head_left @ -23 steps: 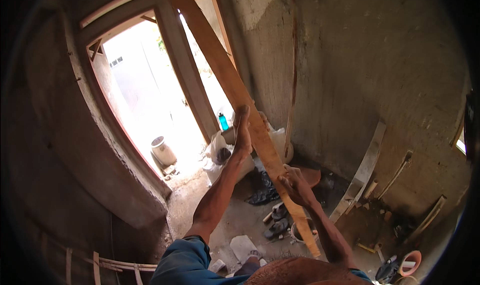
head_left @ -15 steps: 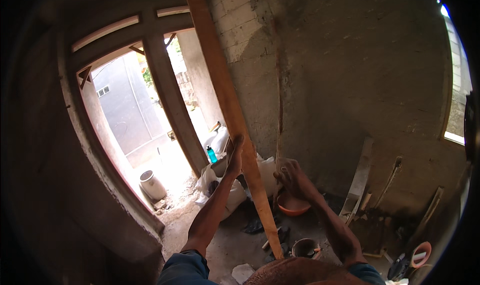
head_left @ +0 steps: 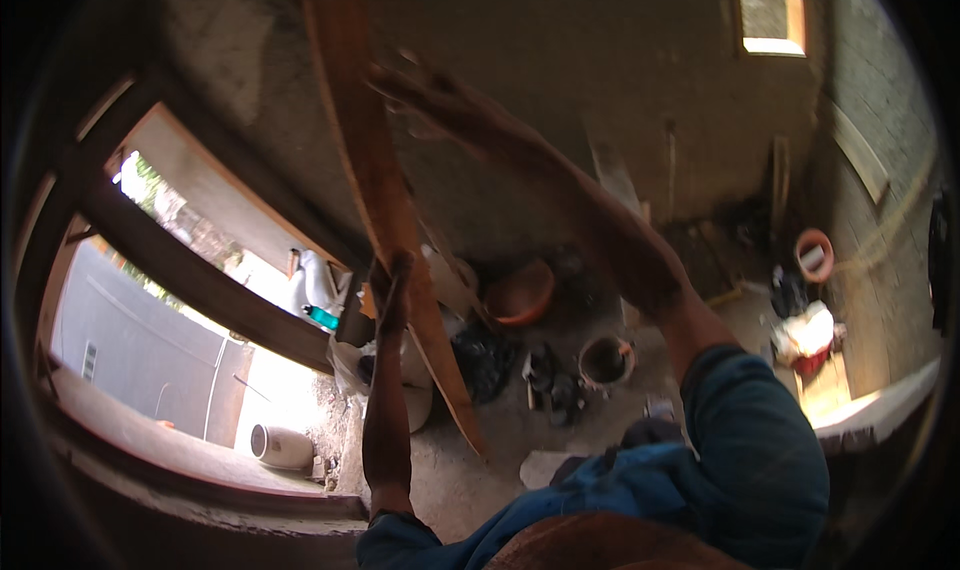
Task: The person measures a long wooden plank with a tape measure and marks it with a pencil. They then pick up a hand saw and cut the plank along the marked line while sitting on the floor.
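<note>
"How far has the board [head_left: 368,160] got?"
"Raised at a tilt, gripped in the left hand [head_left: 394,295], not let go."
"And the right hand [head_left: 435,102]?"
"Fingers spread by its upper part, contact unclear; wall [head_left: 560,70] beyond."

The head-worn fisheye looks forward and down onto wall [head_left: 520,30] and floor [head_left: 435,475].

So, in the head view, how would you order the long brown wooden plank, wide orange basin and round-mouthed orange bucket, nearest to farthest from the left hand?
1. Wooden plank: nearest, held in the left hand.
2. Orange basin: lower down, to that hand's right.
3. Round-mouthed bucket: toward the picture's right edge, well past the basin.
</note>
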Tool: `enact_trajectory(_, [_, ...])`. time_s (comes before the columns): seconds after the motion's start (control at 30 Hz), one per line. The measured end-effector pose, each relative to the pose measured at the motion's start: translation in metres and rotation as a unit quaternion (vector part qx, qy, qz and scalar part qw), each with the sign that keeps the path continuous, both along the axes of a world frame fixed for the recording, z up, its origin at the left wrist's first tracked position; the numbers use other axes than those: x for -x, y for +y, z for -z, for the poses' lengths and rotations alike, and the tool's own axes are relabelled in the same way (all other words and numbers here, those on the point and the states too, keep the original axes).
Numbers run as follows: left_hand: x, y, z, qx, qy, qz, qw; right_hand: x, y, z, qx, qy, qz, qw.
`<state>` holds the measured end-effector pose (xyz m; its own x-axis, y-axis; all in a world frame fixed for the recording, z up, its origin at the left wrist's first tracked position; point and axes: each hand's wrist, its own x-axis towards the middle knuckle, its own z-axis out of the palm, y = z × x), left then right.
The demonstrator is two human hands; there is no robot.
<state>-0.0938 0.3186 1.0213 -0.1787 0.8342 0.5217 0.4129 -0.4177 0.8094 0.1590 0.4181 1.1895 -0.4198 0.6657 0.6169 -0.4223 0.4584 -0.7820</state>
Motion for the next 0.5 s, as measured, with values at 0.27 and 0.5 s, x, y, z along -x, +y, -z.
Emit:
enact_trajectory(0.27, [-0.06,0.029,0.131,0.115,0.043,0.066,0.99,-0.067,0.048,0.11,0.054,0.038,0.149,0.987])
enact_trajectory(0.5, [-0.112,0.03,0.203,0.26,0.127,0.069,0.955,-0.145,0.044,0.219,0.186,0.022,0.132,0.973])
